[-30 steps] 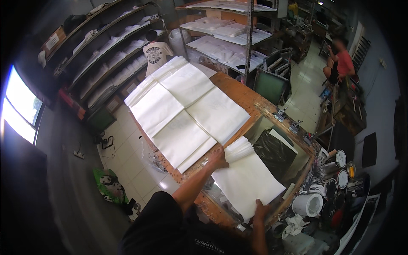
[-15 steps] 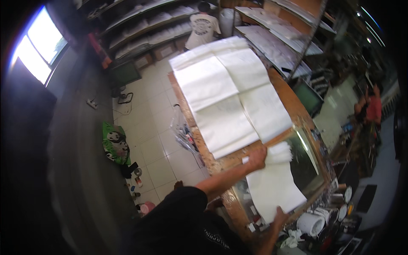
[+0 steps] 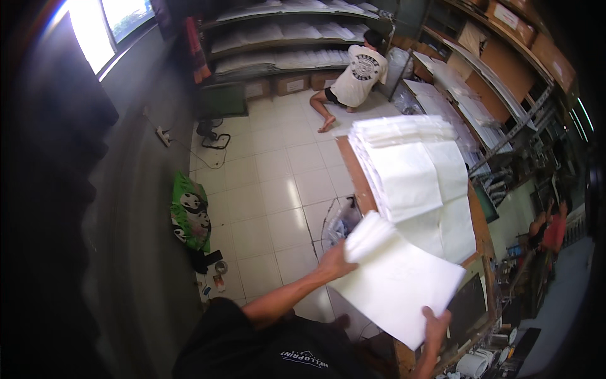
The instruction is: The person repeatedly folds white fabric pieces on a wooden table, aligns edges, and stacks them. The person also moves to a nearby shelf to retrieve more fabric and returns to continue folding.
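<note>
A bundle of soft white sheets (image 3: 401,275), cloth or paper I cannot tell, is held up in front of me above the near end of the table. At its left edge, my left hand (image 3: 338,260) is closed around a gathered end where several layers fan out. My right hand (image 3: 435,323) pinches the near right corner, thumb on top. The bundle partly covers a tall stack of creased white sheets (image 3: 407,174) lying on the wooden table (image 3: 357,174). A dark glass-like panel (image 3: 472,306) shows at the table's near right.
White tins (image 3: 472,363) stand at the lower right. Laden shelves (image 3: 284,35) line the back, and a rack (image 3: 464,95) stands right. A person in a white shirt (image 3: 358,76) crouches at the back; another person in red (image 3: 553,232) is far right. A green bag (image 3: 190,215) lies left.
Both hands have lifted the bundle off the panel and carried it leftward. The view has turned left, showing more floor and the crouching person.
</note>
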The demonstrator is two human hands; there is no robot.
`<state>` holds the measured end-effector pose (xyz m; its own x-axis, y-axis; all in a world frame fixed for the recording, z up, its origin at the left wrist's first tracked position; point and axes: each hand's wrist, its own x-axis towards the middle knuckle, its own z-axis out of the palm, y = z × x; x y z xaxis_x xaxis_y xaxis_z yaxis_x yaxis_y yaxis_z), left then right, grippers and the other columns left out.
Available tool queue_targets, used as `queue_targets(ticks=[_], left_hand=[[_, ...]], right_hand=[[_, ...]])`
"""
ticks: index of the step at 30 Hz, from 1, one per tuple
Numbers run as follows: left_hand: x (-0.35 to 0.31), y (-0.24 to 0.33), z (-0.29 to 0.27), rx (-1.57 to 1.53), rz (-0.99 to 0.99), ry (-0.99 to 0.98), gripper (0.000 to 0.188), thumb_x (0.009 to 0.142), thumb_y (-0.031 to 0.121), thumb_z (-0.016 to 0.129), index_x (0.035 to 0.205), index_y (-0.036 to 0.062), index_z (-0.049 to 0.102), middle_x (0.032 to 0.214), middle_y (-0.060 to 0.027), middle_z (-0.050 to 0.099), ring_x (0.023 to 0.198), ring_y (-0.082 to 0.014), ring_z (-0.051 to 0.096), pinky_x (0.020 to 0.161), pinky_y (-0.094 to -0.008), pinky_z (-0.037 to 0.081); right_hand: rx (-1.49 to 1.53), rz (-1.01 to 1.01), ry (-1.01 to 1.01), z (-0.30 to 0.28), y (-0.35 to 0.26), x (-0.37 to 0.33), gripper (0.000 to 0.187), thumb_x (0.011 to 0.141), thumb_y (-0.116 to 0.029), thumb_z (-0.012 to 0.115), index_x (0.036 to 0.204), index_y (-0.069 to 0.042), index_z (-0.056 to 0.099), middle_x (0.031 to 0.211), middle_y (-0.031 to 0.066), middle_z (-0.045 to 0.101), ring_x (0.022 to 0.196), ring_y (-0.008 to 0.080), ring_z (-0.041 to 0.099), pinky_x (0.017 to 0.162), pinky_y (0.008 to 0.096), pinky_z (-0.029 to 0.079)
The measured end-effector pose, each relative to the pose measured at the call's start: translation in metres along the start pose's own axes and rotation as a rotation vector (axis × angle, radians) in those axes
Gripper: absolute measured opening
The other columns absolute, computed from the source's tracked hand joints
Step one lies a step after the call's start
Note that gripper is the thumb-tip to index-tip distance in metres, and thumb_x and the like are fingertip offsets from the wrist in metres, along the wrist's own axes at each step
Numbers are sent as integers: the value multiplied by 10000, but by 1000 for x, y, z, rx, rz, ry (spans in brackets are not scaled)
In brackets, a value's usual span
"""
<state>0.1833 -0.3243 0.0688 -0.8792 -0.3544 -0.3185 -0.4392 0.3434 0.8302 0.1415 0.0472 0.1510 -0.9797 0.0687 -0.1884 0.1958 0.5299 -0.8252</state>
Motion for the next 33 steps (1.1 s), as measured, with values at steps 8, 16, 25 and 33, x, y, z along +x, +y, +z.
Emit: queue_targets(ticks=[8, 16, 25, 33], left_hand=[[-4, -190, -197, 91, -379, 295, 817, 697, 314, 847, 1312, -42, 445, 1110, -273, 687, 1041, -418, 685, 910, -476, 551], [79, -288, -308, 72, -642, 495, 822, 694, 289, 865, 1316, -44, 444, 1162, -277, 674, 1090, -424, 669, 938, -475, 540], [284, -292, -471, 23, -755, 534, 878, 688, 284, 888, 1355, -62, 434, 1193, -300, 665, 1121, -448, 653, 968, -486, 530], [544, -287, -604, -26, -596, 416, 1018, 678, 287, 914, 1442, -101, 362, 1251, -333, 638, 1194, -438, 630, 1005, -467, 518]], right_hand=[[-237, -157, -465, 301, -104, 19, 282, 770, -101, 766, 979, 86, 740, 849, 158, 756, 743, 201, 718, 691, 348, 550], [-438, -194, -753, 555, -161, 109, 392, 740, -255, 777, 995, 42, 757, 949, 257, 746, 910, 379, 739, 831, 431, 568], [-428, -93, -816, 767, -273, 260, 375, 736, -145, 813, 1016, 92, 735, 922, 216, 755, 834, 294, 736, 770, 396, 569], [-439, 25, -746, 881, -432, 446, 452, 715, -203, 832, 1023, 101, 703, 942, 236, 739, 851, 321, 733, 761, 411, 577]])
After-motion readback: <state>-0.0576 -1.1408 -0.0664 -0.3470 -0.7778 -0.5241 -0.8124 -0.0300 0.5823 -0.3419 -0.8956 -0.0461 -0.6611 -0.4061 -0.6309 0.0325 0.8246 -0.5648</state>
